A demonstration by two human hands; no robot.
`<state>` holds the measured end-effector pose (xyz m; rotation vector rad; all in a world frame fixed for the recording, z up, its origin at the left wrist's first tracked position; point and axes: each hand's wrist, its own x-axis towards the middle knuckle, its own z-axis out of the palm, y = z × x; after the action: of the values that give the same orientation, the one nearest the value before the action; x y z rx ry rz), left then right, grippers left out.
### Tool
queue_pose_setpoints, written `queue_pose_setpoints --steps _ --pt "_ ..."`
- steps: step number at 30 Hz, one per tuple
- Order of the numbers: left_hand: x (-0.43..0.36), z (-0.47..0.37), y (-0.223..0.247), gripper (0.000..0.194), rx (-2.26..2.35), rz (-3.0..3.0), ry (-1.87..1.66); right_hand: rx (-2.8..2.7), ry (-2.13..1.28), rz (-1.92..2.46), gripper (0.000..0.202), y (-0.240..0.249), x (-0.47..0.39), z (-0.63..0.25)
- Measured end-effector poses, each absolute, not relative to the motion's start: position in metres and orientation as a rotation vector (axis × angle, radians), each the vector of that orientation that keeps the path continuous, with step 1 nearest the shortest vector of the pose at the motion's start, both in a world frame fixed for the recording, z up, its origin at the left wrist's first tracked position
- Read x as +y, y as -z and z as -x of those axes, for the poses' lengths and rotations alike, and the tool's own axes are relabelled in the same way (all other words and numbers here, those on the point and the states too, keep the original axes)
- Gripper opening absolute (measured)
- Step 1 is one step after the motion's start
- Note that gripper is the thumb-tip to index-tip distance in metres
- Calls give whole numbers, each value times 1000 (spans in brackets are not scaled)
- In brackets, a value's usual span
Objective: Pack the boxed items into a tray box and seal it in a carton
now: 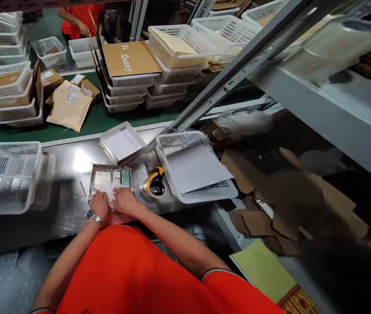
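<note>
Both hands work at a small open box (91,182) on the metal bench. My left hand (100,204), with a watch on the wrist, rests at the box's near left part, its fingers over pale shredded filler (107,187). My right hand (124,200) reaches into the near right part, fingertips in the same filler. What either hand grips, if anything, is too small to make out. White packets (103,176) and a green packet (125,177) lie along the far side of the box. Behind it is a white-lined box lid (123,141).
A yellow and black tape dispenser (155,182) stands right of the box. Beyond it a white basket (198,196) holds grey sheets (198,168). Another white basket (7,179) sits left. Parcels (69,104) and stacked baskets line the green belt (98,120); another person's hand (83,29) shows behind.
</note>
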<state>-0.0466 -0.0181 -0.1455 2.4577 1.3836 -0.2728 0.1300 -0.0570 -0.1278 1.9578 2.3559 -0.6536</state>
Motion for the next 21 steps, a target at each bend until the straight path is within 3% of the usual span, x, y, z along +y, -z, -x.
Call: queue_pose_setpoints --steps 5,8,11,15,21 --pt "-13 38 151 32 1415 -2375 190 2294 681 -1964 37 128 -56 -121" --pt "-5 30 153 24 1428 -2327 162 2240 873 -2153 20 132 -45 -119" --pt "0 30 151 27 1407 -2324 163 2104 1056 -2379 12 135 -31 -119" --pt "1 42 145 34 1313 -2360 180 2091 1035 -2284 12 131 -32 -128" --pt "10 35 143 44 1244 -2378 343 2496 535 -2149 48 139 -95 -144"
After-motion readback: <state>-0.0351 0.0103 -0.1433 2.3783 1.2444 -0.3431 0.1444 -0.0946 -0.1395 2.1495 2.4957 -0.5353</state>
